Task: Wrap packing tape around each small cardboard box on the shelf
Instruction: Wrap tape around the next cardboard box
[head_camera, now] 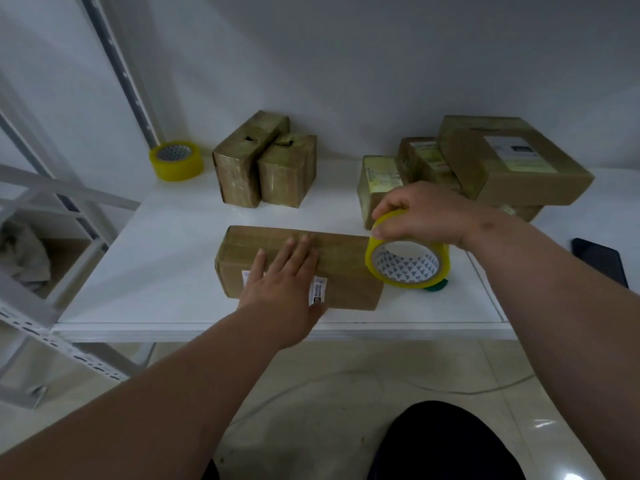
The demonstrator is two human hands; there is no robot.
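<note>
Shelving uprights (114, 64) of grey slotted metal stand at your far left, with a crumpled grey cloth (24, 252) on a lower level beside them. On the white shelf (166, 258), a spare tape roll (176, 161) lies flat in the back left corner. Just right of it, two taped boxes (266, 161) stand upright, touching each other.

Near the front edge lies the cardboard box (301, 265), long side facing you, with a white label on its front face. Your left hand (282, 285) rests flat on top of it, fingers straight and slightly spread, pressing down.

At the right end of that box, your right hand (422, 213) grips the tape roll (407, 261) from above, thumb and fingers curled over its rim. The roll stands on edge, touching the box's right end. A small green object (437, 287) shows under the roll; you cannot tell what it is.

Behind your right hand, a stack of boxes (491, 161) with labels sits at the back right. A dark phone (601, 259) lies flat at the far right.
</note>
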